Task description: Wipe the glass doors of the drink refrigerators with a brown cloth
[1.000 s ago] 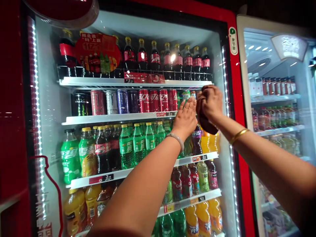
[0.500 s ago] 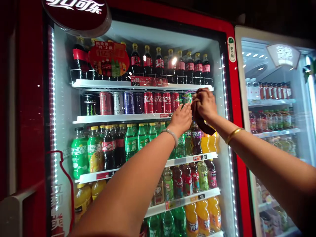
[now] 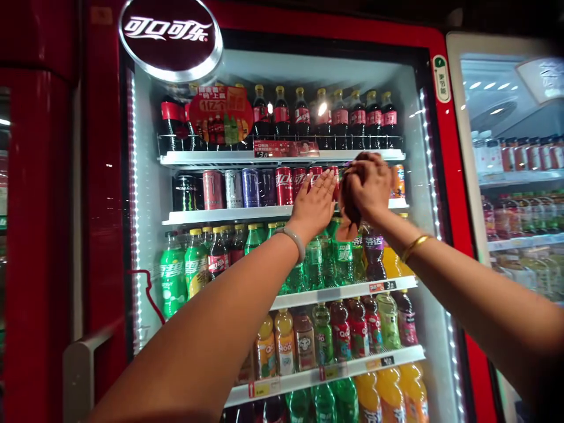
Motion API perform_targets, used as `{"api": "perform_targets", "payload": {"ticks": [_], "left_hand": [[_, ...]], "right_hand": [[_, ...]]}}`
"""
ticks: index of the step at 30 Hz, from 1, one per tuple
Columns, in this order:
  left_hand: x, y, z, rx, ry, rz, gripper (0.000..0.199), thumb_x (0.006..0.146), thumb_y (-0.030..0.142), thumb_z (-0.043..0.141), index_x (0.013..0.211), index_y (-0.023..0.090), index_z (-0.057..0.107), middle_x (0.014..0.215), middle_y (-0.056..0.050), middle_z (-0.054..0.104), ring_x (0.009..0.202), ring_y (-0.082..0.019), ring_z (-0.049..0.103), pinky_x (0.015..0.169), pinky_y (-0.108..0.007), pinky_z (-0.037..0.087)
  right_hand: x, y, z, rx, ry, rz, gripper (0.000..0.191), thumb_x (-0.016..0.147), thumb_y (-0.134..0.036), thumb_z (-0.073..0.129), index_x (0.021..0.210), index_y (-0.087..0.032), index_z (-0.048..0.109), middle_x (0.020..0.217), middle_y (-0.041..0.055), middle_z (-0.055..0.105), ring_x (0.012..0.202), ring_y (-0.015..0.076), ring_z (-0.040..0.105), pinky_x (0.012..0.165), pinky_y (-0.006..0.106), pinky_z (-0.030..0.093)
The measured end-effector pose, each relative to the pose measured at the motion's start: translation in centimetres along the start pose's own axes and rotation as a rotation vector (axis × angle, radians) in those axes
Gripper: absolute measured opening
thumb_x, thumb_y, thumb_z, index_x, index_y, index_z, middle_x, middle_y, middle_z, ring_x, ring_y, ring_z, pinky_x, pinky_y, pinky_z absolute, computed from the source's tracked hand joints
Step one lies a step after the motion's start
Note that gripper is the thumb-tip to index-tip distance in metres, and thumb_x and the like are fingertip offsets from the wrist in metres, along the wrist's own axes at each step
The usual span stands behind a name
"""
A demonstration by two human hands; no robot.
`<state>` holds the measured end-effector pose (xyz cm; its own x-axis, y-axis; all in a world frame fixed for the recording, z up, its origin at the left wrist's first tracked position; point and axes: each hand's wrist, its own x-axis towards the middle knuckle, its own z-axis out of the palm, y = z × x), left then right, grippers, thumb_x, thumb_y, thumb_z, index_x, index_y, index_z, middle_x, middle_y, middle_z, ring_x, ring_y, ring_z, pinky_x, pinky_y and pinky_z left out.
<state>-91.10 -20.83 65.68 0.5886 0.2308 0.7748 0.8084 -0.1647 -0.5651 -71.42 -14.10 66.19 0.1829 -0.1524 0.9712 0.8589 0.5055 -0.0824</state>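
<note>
Arms stretched forward, I have both hands up at the glass door (image 3: 308,66) of a red drinks fridge, level with its row of cans. My left hand (image 3: 314,202) lies flat against the glass with fingers extended and holds nothing. Just to its right, my right hand (image 3: 373,187) presses a bunched brown cloth (image 3: 349,202) to the door. The cloth's lower end hangs down, and part of it is hidden under my fingers. Behind the glass, red cola cans (image 3: 284,185) show beside my left hand.
Bottles of cola (image 3: 302,114) fill the top shelf, with several more bottle rows below. A round illuminated sign (image 3: 171,38) is at the upper left, and a grey door handle (image 3: 80,376) at the lower left. A second, white-framed fridge (image 3: 456,147) stands to the right.
My view has swung a little left, so the fridge sits further right in it. Both hands have shifted left across the glass, and the cloth's hanging end has swung.
</note>
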Motion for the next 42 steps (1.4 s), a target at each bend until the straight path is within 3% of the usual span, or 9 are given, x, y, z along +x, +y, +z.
{"api": "perform_targets", "payload": {"ticks": [5,9,12,16,20,25,30,36,42], "left_hand": [[-2.3,-1.9,-0.5,-0.010,-0.007,0.018,0.063,0.107,0.028,0.027,0.166,0.010,0.030,0.178,-0.008,0.025,0.166,-0.022,0.019,0.138,-0.050,0.010],[-3.3,-3.9,-1.0,-0.030,-0.003,0.049,0.063,0.107,0.029,0.026,0.167,0.010,0.028,0.178,-0.007,0.024,0.167,-0.021,0.017,0.139,-0.051,0.009],[-3.5,-5.6,-1.4,-0.040,0.013,-0.019,0.065,0.105,0.029,0.028,0.167,0.007,0.027,0.178,-0.010,0.024,0.167,-0.023,0.017,0.139,-0.051,0.010],[-4.6,-7.4,-1.7,-0.026,0.025,-0.050,0.068,0.104,0.030,0.032,0.168,0.007,0.025,0.178,-0.012,0.024,0.167,-0.025,0.015,0.139,-0.052,0.008],[-6.0,-8.2,-2.0,-0.021,-0.001,-0.009,0.068,0.106,0.031,0.028,0.168,0.005,0.023,0.178,-0.011,0.022,0.167,-0.025,0.015,0.139,-0.051,0.010],[-7.1,-9.7,-2.8,-0.024,-0.006,0.007,0.065,0.107,0.029,0.024,0.168,0.009,0.025,0.178,-0.008,0.024,0.167,-0.025,0.017,0.138,-0.055,0.008],[-7.9,-11.6,-3.1,-0.022,0.003,0.001,0.067,0.105,0.026,0.031,0.170,0.016,0.022,0.178,-0.005,0.024,0.167,-0.024,0.018,0.139,-0.053,0.009],[-8.9,-12.5,-3.3,-0.061,0.032,-0.019,0.063,0.105,0.026,0.027,0.166,0.009,0.032,0.177,-0.010,0.027,0.167,-0.025,0.018,0.139,-0.053,0.008],[-10.4,-13.5,-3.6,-0.070,0.022,0.012,0.066,0.106,0.025,0.025,0.168,0.005,0.023,0.177,-0.011,0.025,0.167,-0.025,0.018,0.139,-0.051,0.010]], "right_hand": [[-2.8,-0.3,-2.8,0.128,-0.314,-0.652,0.034,0.092,-0.035,0.064,0.125,-0.030,0.066,0.149,0.0071,0.060,0.148,0.0315,0.047,0.123,0.058,0.043],[-0.1,0.7,-1.8,0.028,-0.104,-0.158,0.028,0.092,-0.035,0.057,0.117,-0.027,0.068,0.143,0.0125,0.061,0.136,0.0336,0.054,0.118,0.062,0.043],[1.0,-4.0,1.4,0.008,0.156,0.187,0.029,0.092,-0.034,0.055,0.114,-0.023,0.068,0.142,0.0172,0.060,0.134,0.0385,0.052,0.115,0.070,0.041],[-1.4,-10.6,2.8,0.096,-0.050,-0.239,0.033,0.091,-0.033,0.062,0.123,-0.028,0.067,0.149,0.0093,0.059,0.143,0.0346,0.049,0.121,0.062,0.041],[-3.2,-9.7,0.6,0.130,-0.231,-0.513,0.031,0.090,-0.037,0.064,0.120,-0.031,0.068,0.150,0.0058,0.060,0.147,0.0323,0.048,0.123,0.057,0.041],[-0.6,-5.8,-0.1,0.103,-0.233,-0.402,0.028,0.092,-0.040,0.063,0.116,-0.027,0.070,0.144,0.0085,0.064,0.137,0.0333,0.055,0.119,0.057,0.044],[1.9,-9.6,3.2,0.013,0.013,-0.043,0.026,0.098,-0.035,0.056,0.119,-0.022,0.066,0.147,0.0177,0.056,0.136,0.0371,0.049,0.115,0.064,0.040],[-2.7,-16.8,3.5,0.038,-0.123,-0.341,0.031,0.095,-0.029,0.058,0.126,-0.030,0.063,0.149,0.0077,0.058,0.146,0.0331,0.048,0.122,0.060,0.042],[-4.3,-12.0,0.7,0.085,-0.298,-0.476,0.030,0.091,-0.032,0.061,0.121,-0.032,0.067,0.147,0.0058,0.061,0.144,0.0330,0.051,0.120,0.059,0.044]]}}
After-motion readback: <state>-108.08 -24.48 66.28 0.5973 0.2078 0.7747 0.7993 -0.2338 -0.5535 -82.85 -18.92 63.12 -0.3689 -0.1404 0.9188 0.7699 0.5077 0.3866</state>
